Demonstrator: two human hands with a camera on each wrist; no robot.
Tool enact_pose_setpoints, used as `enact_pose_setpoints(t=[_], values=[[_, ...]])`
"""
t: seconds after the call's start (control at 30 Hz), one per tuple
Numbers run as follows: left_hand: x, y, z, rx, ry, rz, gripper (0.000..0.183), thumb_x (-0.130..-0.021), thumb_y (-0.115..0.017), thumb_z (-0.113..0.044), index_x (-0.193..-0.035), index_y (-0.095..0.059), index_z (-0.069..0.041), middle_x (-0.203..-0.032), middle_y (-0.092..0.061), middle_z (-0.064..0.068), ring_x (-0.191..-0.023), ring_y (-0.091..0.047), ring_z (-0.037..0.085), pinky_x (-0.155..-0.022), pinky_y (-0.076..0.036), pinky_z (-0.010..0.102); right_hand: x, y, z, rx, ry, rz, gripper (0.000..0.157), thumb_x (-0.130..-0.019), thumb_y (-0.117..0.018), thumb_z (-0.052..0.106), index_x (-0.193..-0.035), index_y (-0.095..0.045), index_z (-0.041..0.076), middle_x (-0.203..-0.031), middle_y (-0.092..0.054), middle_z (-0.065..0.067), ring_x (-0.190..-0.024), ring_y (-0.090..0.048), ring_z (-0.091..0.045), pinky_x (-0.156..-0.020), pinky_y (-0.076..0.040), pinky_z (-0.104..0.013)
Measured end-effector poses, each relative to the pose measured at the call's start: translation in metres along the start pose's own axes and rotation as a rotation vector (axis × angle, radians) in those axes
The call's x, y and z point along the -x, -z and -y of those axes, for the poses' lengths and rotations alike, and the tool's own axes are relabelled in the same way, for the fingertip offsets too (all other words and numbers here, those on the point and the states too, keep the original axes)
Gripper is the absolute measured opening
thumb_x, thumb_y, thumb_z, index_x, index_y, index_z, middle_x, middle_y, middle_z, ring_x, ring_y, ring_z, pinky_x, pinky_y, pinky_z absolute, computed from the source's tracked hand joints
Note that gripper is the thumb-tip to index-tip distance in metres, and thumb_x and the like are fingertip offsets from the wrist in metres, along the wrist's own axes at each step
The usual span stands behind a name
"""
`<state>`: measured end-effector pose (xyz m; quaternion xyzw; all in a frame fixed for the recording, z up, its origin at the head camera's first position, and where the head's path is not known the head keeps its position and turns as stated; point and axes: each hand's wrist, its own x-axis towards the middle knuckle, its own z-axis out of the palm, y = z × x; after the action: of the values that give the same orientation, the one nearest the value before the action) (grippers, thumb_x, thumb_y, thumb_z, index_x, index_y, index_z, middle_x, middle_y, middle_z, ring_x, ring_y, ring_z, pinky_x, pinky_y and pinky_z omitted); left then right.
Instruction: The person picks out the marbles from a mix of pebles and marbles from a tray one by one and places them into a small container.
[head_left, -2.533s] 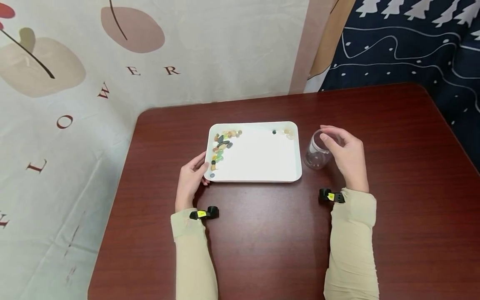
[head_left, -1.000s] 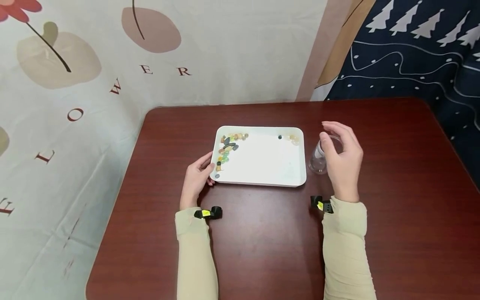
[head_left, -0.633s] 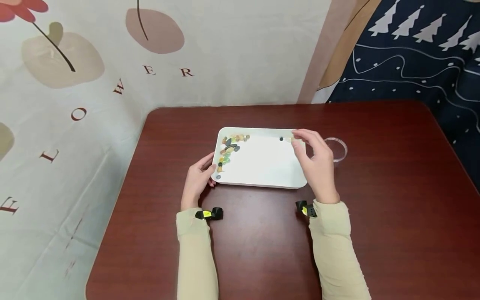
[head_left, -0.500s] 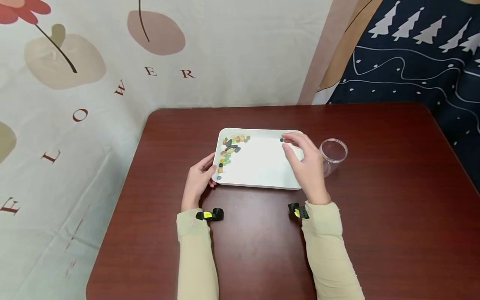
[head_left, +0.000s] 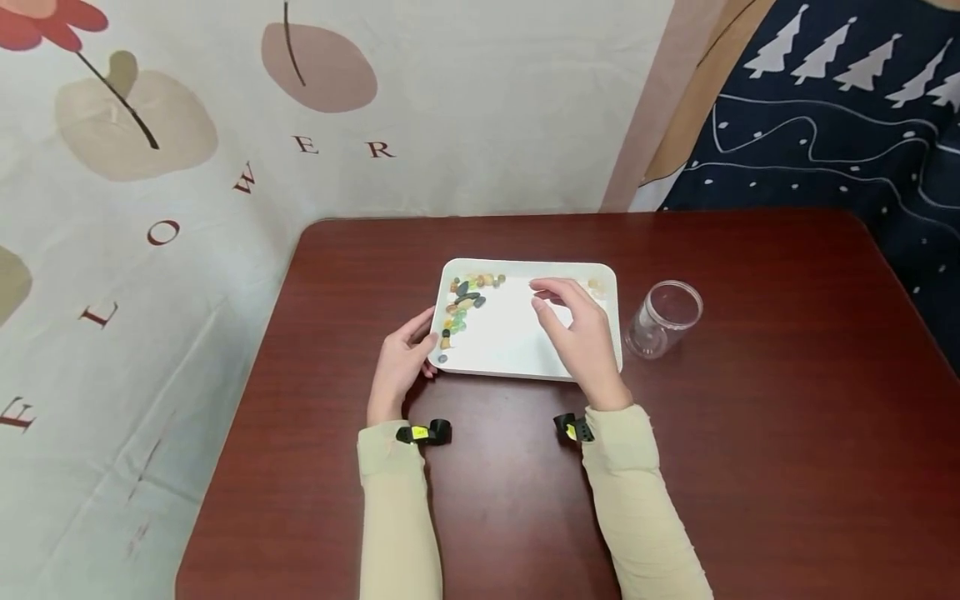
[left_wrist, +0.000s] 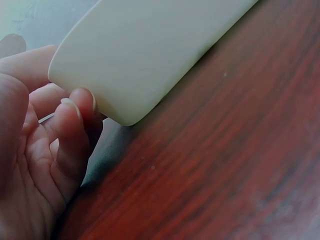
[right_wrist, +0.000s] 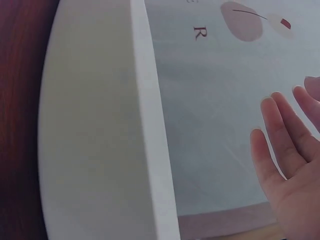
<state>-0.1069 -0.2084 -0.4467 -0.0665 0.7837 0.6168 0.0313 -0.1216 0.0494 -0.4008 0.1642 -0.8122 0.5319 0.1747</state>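
In the head view my left hand (head_left: 399, 371) grips the near left corner of a white tray (head_left: 502, 362), thumb over the rim and fingers beneath. The left wrist view shows fingertips (left_wrist: 82, 97) against the tray's outer wall. Above the tray's right half hovers my right hand (head_left: 585, 337), thumb and fingers apart and nothing seen between them. Small coloured stones (head_left: 465, 300) are gathered along the tray's left side. A few pale stones (head_left: 595, 285) lie in its far right corner.
A clear jar (head_left: 663, 319) stands on the dark red table (head_left: 787, 400), just right of the tray. Behind the table hangs a pale printed cloth (head_left: 480, 108), with a navy cloth (head_left: 832, 142) at the right.
My right hand has left the jar's mouth and travelled left over the tray. The lone dark stone at the tray's far side is now out of sight. My left hand keeps its grip.
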Motion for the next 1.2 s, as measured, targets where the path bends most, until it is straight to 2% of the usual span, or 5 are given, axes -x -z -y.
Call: enact_pose_setpoints(t=[0.27,0.5,0.9,1.2], values=[[0.001,0.002,0.001,0.011,-0.006,0.000,0.043,-0.087,-0.055,-0.012,-0.130,-0.049,-0.016,-0.124,-0.053,0.009,-0.041,-0.050,0.023,-0.041,-0.048,0.037,-0.002,-0.020,0.002,-0.017,-0.025,0.063,0.025,-0.089,-0.054,0.030,-0.111,-0.061,0.021,-0.106,-0.057,0.013,-0.094,-0.054,-0.006,-0.086,-0.044,-0.027],[-0.002,0.001,0.001,0.025,-0.019,0.011,0.043,-0.086,-0.056,-0.011,-0.129,-0.049,-0.015,-0.123,-0.053,0.009,-0.042,-0.053,0.024,-0.040,-0.048,0.038,-0.002,-0.028,0.002,-0.026,-0.059,0.090,0.024,-0.089,-0.054,0.029,-0.110,-0.061,0.020,-0.106,-0.057,0.011,-0.094,-0.055,-0.008,-0.086,-0.044,-0.029],[-0.002,0.000,0.001,0.045,0.005,0.014,0.044,-0.086,-0.056,-0.009,-0.129,-0.049,-0.014,-0.123,-0.053,0.009,-0.042,-0.053,0.026,-0.038,-0.047,0.039,0.002,-0.051,-0.003,0.029,-0.148,0.181,0.028,-0.088,-0.054,0.032,-0.113,-0.060,0.022,-0.109,-0.056,0.011,-0.093,-0.054,-0.007,-0.082,-0.046,-0.032],[-0.003,-0.001,0.001,0.040,0.006,0.025,0.045,-0.086,-0.056,-0.009,-0.130,-0.049,-0.015,-0.123,-0.053,0.011,-0.042,-0.053,0.027,-0.038,-0.046,0.038,-0.001,-0.068,-0.004,0.022,-0.180,0.228,0.030,-0.089,-0.053,0.029,-0.115,-0.060,0.015,-0.112,-0.056,0.006,-0.094,-0.055,-0.007,-0.083,-0.046,-0.030]])
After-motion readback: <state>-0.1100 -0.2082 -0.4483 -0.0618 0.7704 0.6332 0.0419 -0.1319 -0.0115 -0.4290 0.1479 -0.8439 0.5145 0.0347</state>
